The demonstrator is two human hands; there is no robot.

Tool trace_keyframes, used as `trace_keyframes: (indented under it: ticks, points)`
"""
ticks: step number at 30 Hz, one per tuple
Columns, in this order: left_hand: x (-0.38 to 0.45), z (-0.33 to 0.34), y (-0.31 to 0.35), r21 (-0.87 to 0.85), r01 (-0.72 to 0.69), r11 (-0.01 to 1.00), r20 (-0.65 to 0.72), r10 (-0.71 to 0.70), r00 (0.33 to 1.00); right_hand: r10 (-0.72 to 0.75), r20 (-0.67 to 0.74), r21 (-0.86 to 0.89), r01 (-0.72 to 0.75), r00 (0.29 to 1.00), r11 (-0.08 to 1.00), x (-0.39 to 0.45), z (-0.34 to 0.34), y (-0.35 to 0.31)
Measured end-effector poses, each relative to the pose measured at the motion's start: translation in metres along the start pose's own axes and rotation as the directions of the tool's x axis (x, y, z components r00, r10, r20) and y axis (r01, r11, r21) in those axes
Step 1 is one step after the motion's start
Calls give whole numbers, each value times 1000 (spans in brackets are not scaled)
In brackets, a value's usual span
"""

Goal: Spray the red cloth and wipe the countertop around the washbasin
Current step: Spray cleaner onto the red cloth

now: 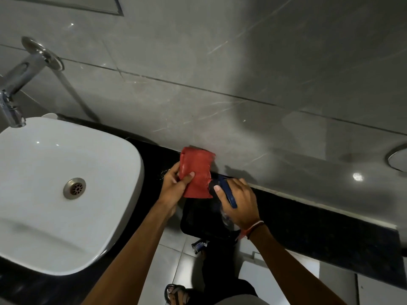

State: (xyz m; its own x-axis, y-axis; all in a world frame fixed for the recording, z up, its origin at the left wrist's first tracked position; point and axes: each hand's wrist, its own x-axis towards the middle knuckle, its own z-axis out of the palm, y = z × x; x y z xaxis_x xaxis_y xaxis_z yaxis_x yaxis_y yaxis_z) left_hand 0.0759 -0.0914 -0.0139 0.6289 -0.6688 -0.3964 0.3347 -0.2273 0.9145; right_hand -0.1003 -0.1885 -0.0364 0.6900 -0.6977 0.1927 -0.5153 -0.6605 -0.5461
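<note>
My left hand [175,184] holds the folded red cloth [196,170] upright above the black countertop [308,212], thumb pressed on its front. My right hand [239,201] grips a spray bottle [226,192] with a dark blue trigger, its black nozzle touching or nearly touching the cloth's lower right edge. The bottle's clear body is mostly hidden under my palm. The white washbasin [123,164] sits to the left on the countertop.
A chrome wall tap [19,78] juts out over the basin. Grey tiled wall rises right behind the counter. A second basin's rim [397,158] shows at the far right. A black bin [202,223] stands on the floor below the counter's edge, near my sandalled foot [176,294].
</note>
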Motion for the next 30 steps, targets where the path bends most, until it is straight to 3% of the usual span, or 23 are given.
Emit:
trace_keyframes:
  ticks: [4, 11, 13, 16, 18, 20, 21, 22, 23, 24, 25, 26, 27, 30]
  points:
    - [-5, -8, -8, -286, 133, 949, -33, -148, 988, 212, 4, 73, -211, 977, 975, -14, 17, 34]
    - [-20, -11, -6, -366, 150, 918, -54, -182, 982, 167, -52, -7, -167, 985, 986, -7, 38, 52]
    - [-25, -9, -2, -377, 147, 914, -70, -187, 980, 200, 25, 21, -201, 979, 979, -13, 38, 52]
    - [-37, -3, 9, -385, 129, 914, -99, -180, 979, 372, 246, 197, -422, 895, 885, -26, 24, 46]
    - [-49, 1, 17, -393, 131, 910, -119, -191, 974, 427, 153, 213, -452, 891, 867, -41, 9, 39]
    - [-61, 6, 26, -416, 148, 897, -112, -212, 971, 465, -4, 434, -417, 886, 799, -58, -11, 13]
    - [-68, 9, 30, -436, 163, 885, -93, -225, 970, 496, -1, 608, -394, 868, 690, -62, -18, -5]
    - [-74, 14, 36, -464, 180, 867, -69, -238, 969, 520, 98, 776, -392, 848, 494, -60, -23, -24]
    - [-81, 18, 40, -493, 190, 849, -49, -245, 968, 494, 263, 891, -405, 828, 205, -56, -25, -44]
    - [-87, 22, 44, -518, 194, 833, -37, -249, 968, 414, 419, 904, -416, 808, -103, -49, -25, -60]
    - [-94, 26, 47, -518, 193, 833, -36, -247, 968, 335, 516, 848, -414, 788, -330, -42, -28, -75]
    - [-100, 30, 48, -478, 190, 857, -57, -246, 968, 283, 572, 781, -405, 770, -475, -35, -29, -88]
    - [-104, 31, 49, -384, 170, 908, -115, -230, 966, 271, 607, 733, -396, 747, -553, -28, -28, -97]
    - [-115, 21, 48, 37, 64, 997, -290, -50, 956, 250, 658, 669, -399, 710, -627, -24, -20, -113]
